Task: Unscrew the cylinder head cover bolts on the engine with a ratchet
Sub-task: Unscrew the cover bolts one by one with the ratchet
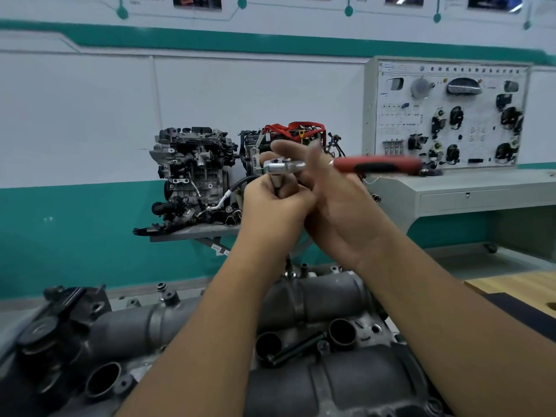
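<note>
I hold a ratchet [376, 164] with a red and black handle and a chrome head [279, 166] up at chest height, well above the engine. My left hand [272, 203] is closed around the socket or extension that hangs under the ratchet head. My right hand [337, 200] holds the ratchet near the head, its fingers partly spread over the top. The handle points right. Below my forearms lies the grey engine with its cylinder head cover [346, 383] and round plug holes. A loose black bolt [296, 349] rests on the cover.
Two display engines [195, 173] stand on a shelf against the teal and white wall. A training panel [448, 115] sits on a grey desk at the right. A wooden bench corner [517, 284] is at the right edge.
</note>
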Demonstrator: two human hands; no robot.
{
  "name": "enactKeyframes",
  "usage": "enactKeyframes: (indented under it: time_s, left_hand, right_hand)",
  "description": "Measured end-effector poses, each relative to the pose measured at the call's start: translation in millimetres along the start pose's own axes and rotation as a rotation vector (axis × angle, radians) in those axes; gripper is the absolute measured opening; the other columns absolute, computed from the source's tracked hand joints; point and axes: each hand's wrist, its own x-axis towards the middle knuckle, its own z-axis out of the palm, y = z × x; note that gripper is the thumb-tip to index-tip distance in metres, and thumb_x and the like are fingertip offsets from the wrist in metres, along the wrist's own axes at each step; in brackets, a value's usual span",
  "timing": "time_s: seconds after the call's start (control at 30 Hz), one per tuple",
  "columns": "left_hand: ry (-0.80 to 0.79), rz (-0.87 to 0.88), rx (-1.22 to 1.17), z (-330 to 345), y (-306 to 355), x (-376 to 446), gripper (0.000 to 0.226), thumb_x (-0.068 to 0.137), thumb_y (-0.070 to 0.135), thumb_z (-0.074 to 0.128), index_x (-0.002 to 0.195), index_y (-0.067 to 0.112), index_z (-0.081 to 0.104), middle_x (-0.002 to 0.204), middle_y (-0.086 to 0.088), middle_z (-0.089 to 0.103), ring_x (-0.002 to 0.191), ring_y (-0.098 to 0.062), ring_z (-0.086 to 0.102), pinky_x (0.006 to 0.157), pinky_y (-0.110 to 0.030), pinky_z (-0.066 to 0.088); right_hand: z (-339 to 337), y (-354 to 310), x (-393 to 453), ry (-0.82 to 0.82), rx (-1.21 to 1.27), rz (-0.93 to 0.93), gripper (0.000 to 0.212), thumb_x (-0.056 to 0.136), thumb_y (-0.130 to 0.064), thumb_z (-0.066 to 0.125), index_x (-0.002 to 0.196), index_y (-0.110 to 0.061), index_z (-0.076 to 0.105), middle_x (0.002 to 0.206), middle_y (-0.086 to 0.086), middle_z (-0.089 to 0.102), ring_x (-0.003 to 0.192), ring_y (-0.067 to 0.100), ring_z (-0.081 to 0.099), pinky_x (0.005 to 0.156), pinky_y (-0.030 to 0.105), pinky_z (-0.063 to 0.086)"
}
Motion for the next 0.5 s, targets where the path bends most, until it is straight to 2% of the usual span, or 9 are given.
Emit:
enactKeyframes:
  time_s: [0.07, 0.1, 0.13, 0.2, 0.27, 0.3, 0.37, 0.43, 0.5]
  left_hand:
    - [-0.003, 0.002, 0.017, 2.4, 0.2, 0.5, 0.029, 0.082, -0.017, 0.055, 0.063, 0.005, 0.055, 0.048, 0.009, 0.040, 0.039, -0.002, 0.036, 0.042, -0.017, 0.033]
    - [-0.004, -0.003, 0.035, 2.8, 1.0, -0.5, 0.039, 0.082, -0.015, 0.056, 0.058, 0.014, 0.055, 0.047, 0.011, 0.040, 0.039, -0.002, 0.036, 0.042, -0.016, 0.033]
    - [-0.006, 0.002, 0.046, 1.8, 0.4, -0.8, 0.037, 0.084, -0.012, 0.058, 0.058, 0.015, 0.053, 0.047, 0.010, 0.040, 0.040, -0.003, 0.036, 0.042, -0.016, 0.033]
    - [0.003, 0.017, 0.049, 0.6, -0.6, -0.8, 0.019, 0.087, -0.005, 0.061, 0.071, -0.003, 0.052, 0.050, 0.005, 0.043, 0.044, -0.004, 0.039, 0.043, -0.018, 0.035]
    - [0.026, 0.006, 0.045, -0.2, -0.6, 0.0, 0.020, 0.087, -0.006, 0.061, 0.078, -0.015, 0.046, 0.054, -0.009, 0.039, 0.045, -0.008, 0.037, 0.042, -0.021, 0.033]
    - [0.032, -0.005, 0.036, 0.6, -0.7, 0.4, 0.018, 0.085, -0.010, 0.060, 0.076, -0.014, 0.044, 0.057, -0.010, 0.036, 0.045, -0.010, 0.033, 0.042, -0.023, 0.031]
    - [0.016, -0.010, 0.048, 2.7, -0.2, 1.4, 0.018, 0.082, -0.016, 0.054, 0.069, -0.005, 0.049, 0.056, -0.006, 0.037, 0.042, -0.006, 0.032, 0.041, -0.020, 0.030]
    - [-0.010, -0.017, 0.060, 2.4, 0.5, 0.7, 0.035, 0.083, -0.015, 0.054, 0.061, 0.012, 0.054, 0.049, 0.007, 0.041, 0.039, -0.002, 0.035, 0.041, -0.017, 0.031]
    - [-0.022, 0.003, 0.058, 1.2, 1.5, 0.6, 0.023, 0.088, -0.009, 0.058, 0.072, 0.007, 0.056, 0.048, 0.010, 0.045, 0.040, -0.001, 0.040, 0.041, -0.015, 0.034]
  right_hand:
    - [-1.5, -0.2, 0.0, 0.050, 0.105, 0.060, 0.047, 0.096, -0.061, 0.056, 0.118, -0.023, 0.075, 0.104, 0.016, 0.060, 0.101, 0.029, 0.056, 0.100, 0.048, 0.039]
    - [-2.0, -0.2, 0.1, 0.048, 0.099, 0.051, 0.041, 0.098, -0.054, 0.058, 0.120, -0.023, 0.074, 0.104, 0.017, 0.061, 0.101, 0.029, 0.056, 0.099, 0.048, 0.039]
    - [-3.0, 0.1, -0.8, 0.025, 0.056, 0.014, 0.033, 0.096, -0.043, 0.065, 0.121, -0.023, 0.074, 0.108, 0.022, 0.062, 0.103, 0.031, 0.054, 0.097, 0.050, 0.037]
    - [-2.5, -0.8, -5.6, -0.085, -0.037, -0.040, 0.034, 0.087, -0.029, 0.078, 0.119, -0.022, 0.074, 0.125, 0.034, 0.059, 0.109, 0.036, 0.053, 0.094, 0.056, 0.035]
    - [-1.5, -2.4, -4.9, -0.091, -0.067, -0.015, 0.042, 0.082, -0.041, 0.080, 0.120, -0.024, 0.074, 0.129, 0.041, 0.052, 0.108, 0.037, 0.054, 0.098, 0.064, 0.037]
    - [-3.9, -2.5, -1.6, -0.039, -0.052, -0.005, 0.042, 0.084, -0.049, 0.074, 0.118, -0.024, 0.075, 0.123, 0.040, 0.055, 0.104, 0.034, 0.055, 0.100, 0.063, 0.039]
    - [-8.5, -2.3, 0.6, 0.021, 0.036, 0.044, 0.038, 0.096, -0.056, 0.059, 0.115, -0.028, 0.077, 0.104, 0.016, 0.066, 0.093, 0.025, 0.060, 0.093, 0.049, 0.046]
    - [-12.6, -1.6, 1.9, 0.000, 0.010, 0.017, 0.025, 0.099, -0.042, 0.062, 0.116, -0.031, 0.076, 0.112, 0.007, 0.069, 0.097, 0.024, 0.063, 0.086, 0.045, 0.045]
    - [-12.7, -1.9, -1.9, -0.125, -0.077, -0.057, 0.032, 0.090, -0.031, 0.076, 0.121, -0.029, 0.074, 0.129, 0.017, 0.067, 0.109, 0.035, 0.059, 0.089, 0.055, 0.039]
